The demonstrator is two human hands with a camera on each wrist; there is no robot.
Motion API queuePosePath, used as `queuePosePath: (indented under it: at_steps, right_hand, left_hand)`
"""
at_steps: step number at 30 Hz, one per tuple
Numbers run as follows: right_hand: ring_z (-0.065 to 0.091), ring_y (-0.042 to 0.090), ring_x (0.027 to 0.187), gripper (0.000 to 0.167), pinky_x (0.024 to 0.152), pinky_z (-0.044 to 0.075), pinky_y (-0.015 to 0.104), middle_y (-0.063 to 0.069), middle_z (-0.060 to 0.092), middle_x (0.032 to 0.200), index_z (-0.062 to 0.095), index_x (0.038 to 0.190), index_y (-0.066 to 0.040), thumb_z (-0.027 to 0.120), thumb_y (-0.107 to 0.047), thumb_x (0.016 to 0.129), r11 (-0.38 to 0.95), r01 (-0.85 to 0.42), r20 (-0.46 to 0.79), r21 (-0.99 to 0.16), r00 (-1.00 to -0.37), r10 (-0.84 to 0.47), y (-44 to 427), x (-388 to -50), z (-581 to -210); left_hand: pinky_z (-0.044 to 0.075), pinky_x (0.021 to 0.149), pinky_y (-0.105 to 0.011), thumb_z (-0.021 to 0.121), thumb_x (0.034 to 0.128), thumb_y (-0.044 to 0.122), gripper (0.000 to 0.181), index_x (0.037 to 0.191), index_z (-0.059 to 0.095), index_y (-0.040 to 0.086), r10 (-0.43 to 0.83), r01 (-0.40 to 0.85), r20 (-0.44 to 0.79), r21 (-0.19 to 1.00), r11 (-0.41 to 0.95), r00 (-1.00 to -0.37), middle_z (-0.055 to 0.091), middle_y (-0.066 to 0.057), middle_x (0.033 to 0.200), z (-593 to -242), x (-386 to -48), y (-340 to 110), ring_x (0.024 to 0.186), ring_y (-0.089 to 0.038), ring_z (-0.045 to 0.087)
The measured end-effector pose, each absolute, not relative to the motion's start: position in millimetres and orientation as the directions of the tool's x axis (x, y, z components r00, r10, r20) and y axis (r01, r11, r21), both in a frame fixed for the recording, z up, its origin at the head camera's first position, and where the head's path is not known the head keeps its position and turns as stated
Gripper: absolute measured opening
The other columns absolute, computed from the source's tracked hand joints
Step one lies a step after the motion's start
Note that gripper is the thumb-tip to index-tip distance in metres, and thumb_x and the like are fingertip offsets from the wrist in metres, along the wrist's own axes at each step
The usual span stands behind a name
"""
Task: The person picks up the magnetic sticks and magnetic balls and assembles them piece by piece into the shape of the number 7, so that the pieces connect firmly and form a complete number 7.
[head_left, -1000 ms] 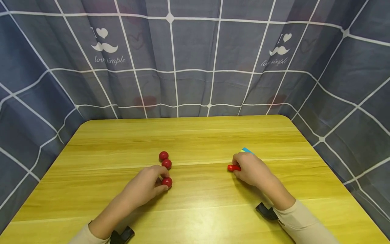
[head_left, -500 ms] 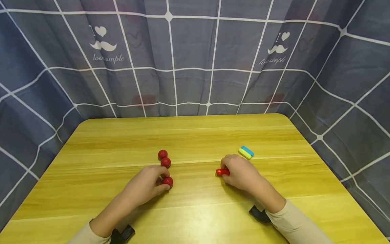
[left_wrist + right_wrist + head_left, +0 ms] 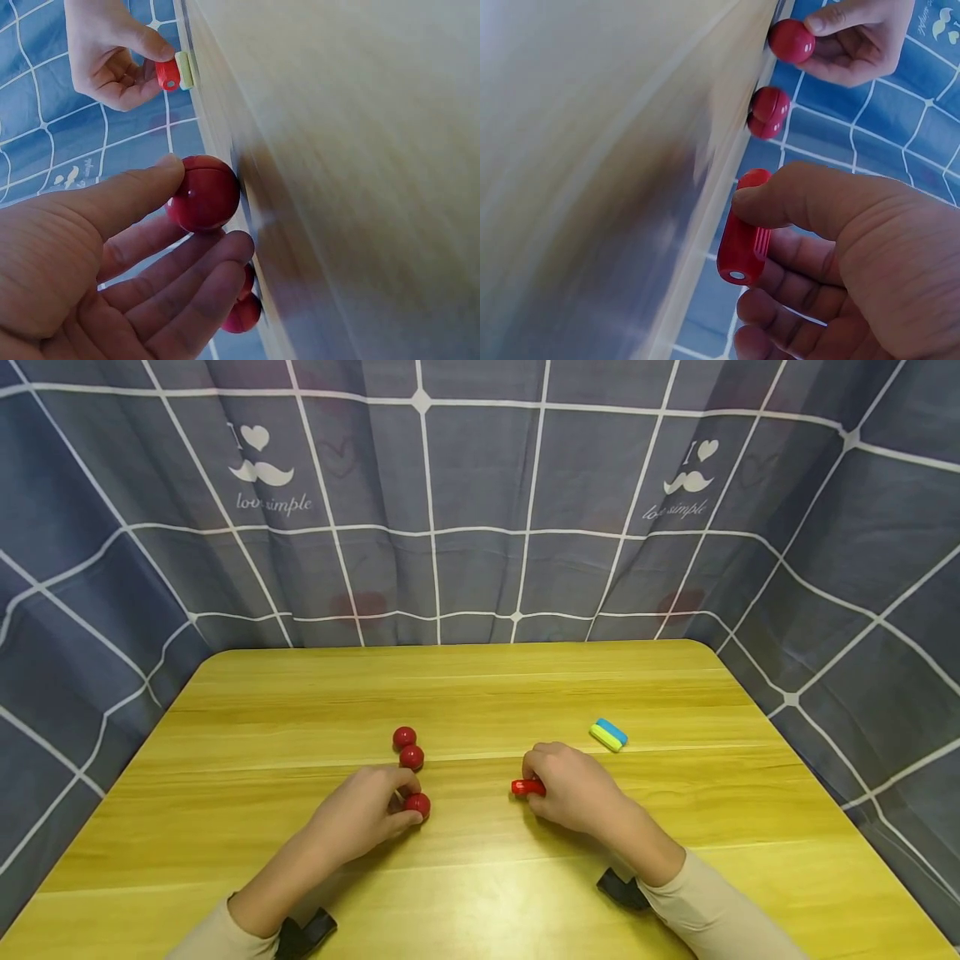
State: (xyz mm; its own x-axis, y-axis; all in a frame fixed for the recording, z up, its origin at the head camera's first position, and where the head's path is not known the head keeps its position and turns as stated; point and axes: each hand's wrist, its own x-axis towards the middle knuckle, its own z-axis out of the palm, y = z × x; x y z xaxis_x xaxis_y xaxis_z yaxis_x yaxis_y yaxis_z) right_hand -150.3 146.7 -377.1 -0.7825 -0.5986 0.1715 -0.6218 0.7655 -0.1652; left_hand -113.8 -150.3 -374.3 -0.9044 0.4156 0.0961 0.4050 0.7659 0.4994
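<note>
My left hand (image 3: pixel 365 814) pinches a glossy red ball (image 3: pixel 417 807) on the table between thumb and fingers; the left wrist view shows the ball (image 3: pixel 204 193) at the thumb tip. Two more red balls (image 3: pixel 404 738) (image 3: pixel 412 757) lie together just beyond that hand. My right hand (image 3: pixel 576 788) pinches a small red block-like piece (image 3: pixel 528 787) that points toward the balls. Seen from the right wrist, this red piece (image 3: pixel 744 238) is long with rounded edges, a pale round spot on its end and ridges along its side.
A blue piece (image 3: pixel 613 731) and a yellow-green piece (image 3: pixel 605 738) lie side by side beyond my right hand on the wooden table (image 3: pixel 480 693). A grey-blue checked curtain (image 3: pixel 480 510) hangs behind the table and along both sides.
My right hand has moved left with the red piece, nearer the balls, uncovering the blue and yellow-green pieces. The ball in my left hand has shifted slightly right.
</note>
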Motion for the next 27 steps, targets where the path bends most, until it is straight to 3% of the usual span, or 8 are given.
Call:
queuePosePath:
  at_steps: [27]
  right_hand:
    - [0.049,0.008,0.071,0.018,0.063,0.044,0.024,-0.012,0.051,0.077,0.059,0.079,-0.019,0.076,-0.015,0.073,0.687,-0.711,0.170,-0.151,-0.704,-0.690,96,-147,-381]
  left_hand:
    - [0.047,0.061,-0.023,0.084,0.0781,0.019,0.019,0.089,0.069,0.016,0.390,0.378,0.076,0.471,0.797,-0.917,0.060,0.012,0.077,-374,-113,-150,0.066,-0.001,0.054]
